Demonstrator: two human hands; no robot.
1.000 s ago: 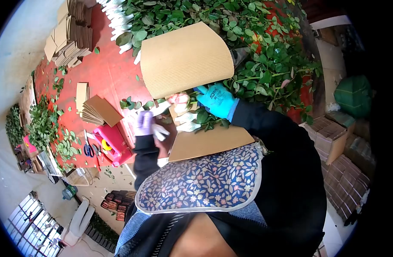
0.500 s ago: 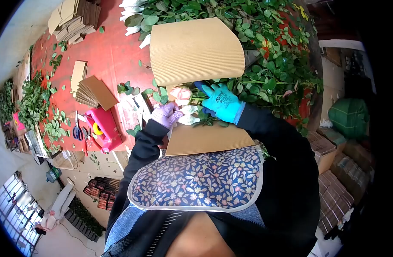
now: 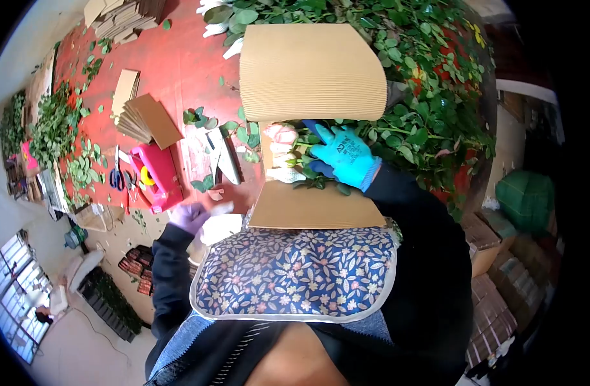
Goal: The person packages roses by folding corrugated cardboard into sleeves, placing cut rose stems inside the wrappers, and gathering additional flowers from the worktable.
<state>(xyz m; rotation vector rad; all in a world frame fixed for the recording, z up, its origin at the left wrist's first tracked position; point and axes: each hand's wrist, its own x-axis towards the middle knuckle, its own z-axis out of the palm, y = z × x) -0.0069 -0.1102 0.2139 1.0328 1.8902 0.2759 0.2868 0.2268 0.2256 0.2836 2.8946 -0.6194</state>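
Note:
My right hand [image 3: 345,157], in a teal glove with dark fingertips, is closed around rose stems between two cardboard panels. At the left ends of the stems show a pale pink rose [image 3: 281,134], a smaller bud [image 3: 291,159] and a bud in a white net sleeve [image 3: 286,175]. Low on the left, near the table edge, is my left hand [image 3: 188,217] in a purple glove, blurred by motion. Its fingers pinch a white piece [image 3: 222,207] that looks like a net sleeve. The corrugated cardboard [image 3: 313,72] stands beyond the stems; its near panel [image 3: 317,204] lies before my apron.
Leafy rose stems [image 3: 417,103] cover the table's right and far side. On the red table [image 3: 195,64] lie a silver-and-black tool [image 3: 223,157], a pink holder [image 3: 156,177], scissors [image 3: 117,177] and cardboard pieces [image 3: 150,122]. A white bundle [image 3: 220,228] sits beside my left hand.
My left hand has moved from the rose heads down and left, with a white piece in its fingers. One white sleeve fewer shows at the buds. My right hand stays on the stems.

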